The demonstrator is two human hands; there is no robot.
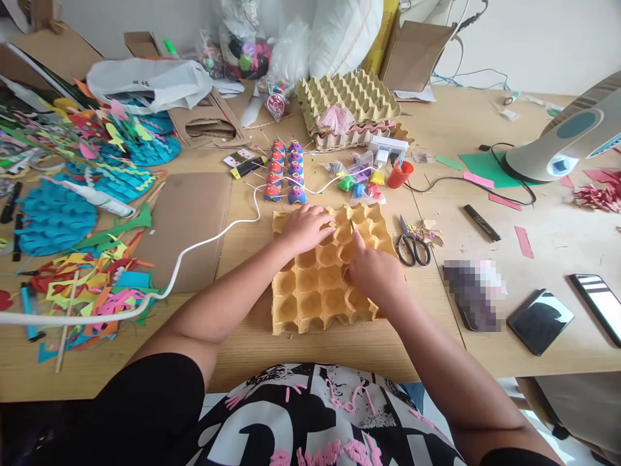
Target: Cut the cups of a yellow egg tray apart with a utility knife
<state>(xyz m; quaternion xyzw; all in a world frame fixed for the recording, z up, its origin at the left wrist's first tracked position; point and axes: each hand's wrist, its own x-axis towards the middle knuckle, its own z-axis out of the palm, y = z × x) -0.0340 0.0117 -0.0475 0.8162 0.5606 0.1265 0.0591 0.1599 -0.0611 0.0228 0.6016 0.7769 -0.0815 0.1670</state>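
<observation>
"Egg tray (pixel 308 281), tan-yellow — found where?"

"Directly beneath both hands, flat on the table (pixel 456 129). Saw the left hand (pixel 308 228) laid palm down across the far hollows, with fingers gently curved. Couldn't tell a grip on a ridge from a plain rest."

"And on the other side?"

"Saw the right hand (pixel 377 268) over the right-side hollows, with a stretched forefinger at a ridge and the other fingers curled. Couldn't tell about anything tucked inside the curl."

"Spotted anything in the way?"

"Found scissors (pixel 410 238) just right of the right hand, close beside the tray's edge, with small scraps (pixel 429 232) just past. Farther right, noticed a black marker (pixel 482 223); right of the forearm, a pixelated item (pixel 473 294) and then a dark phone-like slab (pixel 541 321)."

"And left of the left hand?"

"Met a white cable (pixel 202 242) first, bent across a cardboard sheet (pixel 189 207) and on beyond the left hand. Farther left, saw coloured paper scraps (pixel 87 272) heaped up, and blue egg-carton pieces (pixel 53 217) beyond."

"Looked past the grip too?"

"Did. Counted two rows of painted cups (pixel 295 169) stuck with pins, just ahead of the left hand, a red cup (pixel 400 175) beyond the right hand, and stacked egg trays (pixel 349 90) well beyond both."
</observation>
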